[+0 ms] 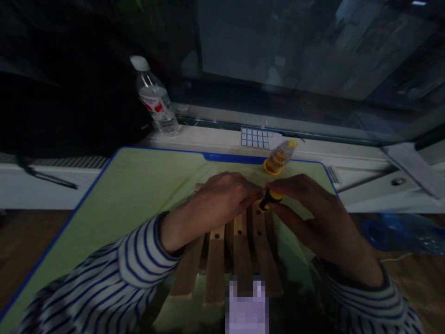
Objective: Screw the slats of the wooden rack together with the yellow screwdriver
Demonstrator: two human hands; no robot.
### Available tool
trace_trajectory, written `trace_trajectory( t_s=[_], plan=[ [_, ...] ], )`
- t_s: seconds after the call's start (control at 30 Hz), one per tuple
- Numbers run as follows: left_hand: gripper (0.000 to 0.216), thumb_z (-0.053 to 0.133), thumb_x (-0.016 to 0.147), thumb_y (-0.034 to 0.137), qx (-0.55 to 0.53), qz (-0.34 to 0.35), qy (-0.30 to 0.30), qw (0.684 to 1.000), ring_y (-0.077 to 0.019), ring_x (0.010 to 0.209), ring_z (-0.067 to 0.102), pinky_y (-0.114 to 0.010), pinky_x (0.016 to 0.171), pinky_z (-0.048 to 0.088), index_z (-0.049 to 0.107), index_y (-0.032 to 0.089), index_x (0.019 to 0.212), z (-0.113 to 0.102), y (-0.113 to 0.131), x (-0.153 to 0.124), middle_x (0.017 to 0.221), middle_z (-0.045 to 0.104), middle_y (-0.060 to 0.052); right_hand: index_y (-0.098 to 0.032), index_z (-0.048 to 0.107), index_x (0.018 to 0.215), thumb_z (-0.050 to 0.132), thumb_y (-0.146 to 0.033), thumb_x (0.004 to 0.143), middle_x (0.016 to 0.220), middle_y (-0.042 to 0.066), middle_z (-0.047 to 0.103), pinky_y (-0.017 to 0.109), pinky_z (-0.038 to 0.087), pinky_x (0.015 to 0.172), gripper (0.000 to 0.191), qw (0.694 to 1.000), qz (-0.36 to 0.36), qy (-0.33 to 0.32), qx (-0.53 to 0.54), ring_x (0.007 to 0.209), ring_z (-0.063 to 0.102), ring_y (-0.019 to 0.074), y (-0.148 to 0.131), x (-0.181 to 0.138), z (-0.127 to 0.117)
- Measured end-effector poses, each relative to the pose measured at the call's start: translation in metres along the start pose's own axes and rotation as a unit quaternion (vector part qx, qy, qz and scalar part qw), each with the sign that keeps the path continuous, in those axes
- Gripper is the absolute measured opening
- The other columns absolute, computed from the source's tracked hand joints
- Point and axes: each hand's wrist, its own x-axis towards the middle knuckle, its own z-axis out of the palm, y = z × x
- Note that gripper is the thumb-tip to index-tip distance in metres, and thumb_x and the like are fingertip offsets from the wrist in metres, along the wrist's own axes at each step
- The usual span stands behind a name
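Note:
A slatted wooden piece [239,260] with several parallel slats and small holes lies on the green table [139,185] in front of me. My left hand [212,204] rests palm down on the slats, fingers curled over their far end. My right hand [313,213] is closed around a small screwdriver with a yellow and black handle [270,199], its tip pointing down at a slat beside my left fingertips. Both sleeves are striped.
A yellow screwdriver bit case [280,157] stands at the table's far edge. Behind it on the white ledge lie a blue grid card [256,138] and a clear water bottle [155,97]. A blue plastic bag [399,232] lies on the floor at right.

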Motion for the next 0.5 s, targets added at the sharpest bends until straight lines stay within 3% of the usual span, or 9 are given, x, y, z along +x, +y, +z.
trace_trajectory(
  t_s=[0.5],
  plan=[
    [0.027,0.042,0.097,0.029,-0.01,-0.005,0.004,1.0,-0.0177,0.087,0.063,-0.029,0.076,0.046,0.067,0.02,0.101,-0.0019,0.002,0.0003,0.091,0.069,-0.004,-0.022,0.052,0.111,0.063,-0.014,0.085,0.1,0.005,0.065,0.037,0.051,0.078,0.03,0.998,-0.001,0.031,-0.063,0.094,0.06,0.0194,-0.0009,0.0015,0.0011]
  ],
)
